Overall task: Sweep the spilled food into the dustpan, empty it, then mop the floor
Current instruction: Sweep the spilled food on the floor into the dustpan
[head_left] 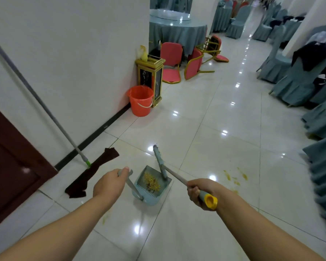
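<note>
My left hand [109, 183] grips the top of the upright handle of a grey-blue dustpan [158, 196] that stands on the floor tiles. Yellow-brown food scraps [151, 182] lie inside the pan. My right hand [200, 192] grips the broom handle near its yellow end cap [211, 201]. The broom head [160, 160] is tilted over the pan's far edge. Yellow smears [233, 177] stain the tiles to the right of the pan. A mop with a dark cloth head [91, 171] and grey-green pole [36, 97] leans against the left wall.
An orange bucket [140, 100] stands by a gold bin [151, 78] at the wall. Red chairs [171, 63] lie beyond, some tipped over. Covered chairs and tables [299, 78] line the right side. A dark door [11, 159] is at the left.
</note>
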`<state>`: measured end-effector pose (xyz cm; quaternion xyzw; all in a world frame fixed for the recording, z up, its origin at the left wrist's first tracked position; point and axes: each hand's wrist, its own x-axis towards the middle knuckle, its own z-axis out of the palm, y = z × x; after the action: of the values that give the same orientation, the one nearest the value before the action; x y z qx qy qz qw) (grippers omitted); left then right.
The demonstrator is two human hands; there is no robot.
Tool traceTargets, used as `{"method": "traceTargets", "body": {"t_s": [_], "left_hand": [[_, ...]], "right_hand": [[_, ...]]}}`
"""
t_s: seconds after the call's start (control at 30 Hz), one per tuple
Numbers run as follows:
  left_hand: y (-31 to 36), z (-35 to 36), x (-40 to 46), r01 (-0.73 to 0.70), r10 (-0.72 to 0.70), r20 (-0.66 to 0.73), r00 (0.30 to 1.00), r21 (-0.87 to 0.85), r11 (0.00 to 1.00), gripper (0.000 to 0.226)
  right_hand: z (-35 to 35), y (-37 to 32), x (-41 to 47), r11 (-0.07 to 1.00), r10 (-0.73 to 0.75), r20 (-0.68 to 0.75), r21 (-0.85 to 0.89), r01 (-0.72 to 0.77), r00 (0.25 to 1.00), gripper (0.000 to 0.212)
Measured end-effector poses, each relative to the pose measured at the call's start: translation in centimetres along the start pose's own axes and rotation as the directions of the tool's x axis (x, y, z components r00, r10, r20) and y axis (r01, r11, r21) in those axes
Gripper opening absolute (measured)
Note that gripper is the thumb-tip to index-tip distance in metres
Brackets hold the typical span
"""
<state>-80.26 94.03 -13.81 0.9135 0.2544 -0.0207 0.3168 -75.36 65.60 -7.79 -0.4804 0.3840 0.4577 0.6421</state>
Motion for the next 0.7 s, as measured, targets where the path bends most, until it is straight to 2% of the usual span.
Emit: {"method": "traceTargets", "body": {"t_s": [0.3,0.7], "left_hand": [[5.7,2.0,11.7,-0.033,0.036,-0.056,0.998,0.062,0.998,0.055],[18.6,6.1,26.8,0.091,-0.074,-0.226,0.971,0.070,0.993,0.053]], "right_hand": [[-0.4,-13.3,4.6,0.999,-0.023,0.015,-0.043,0.023,1.000,0.022],[-3.3,-37.6,10.1,0.971,-0.007,0.085,-0.237,0.027,0.996,0.022]]}}
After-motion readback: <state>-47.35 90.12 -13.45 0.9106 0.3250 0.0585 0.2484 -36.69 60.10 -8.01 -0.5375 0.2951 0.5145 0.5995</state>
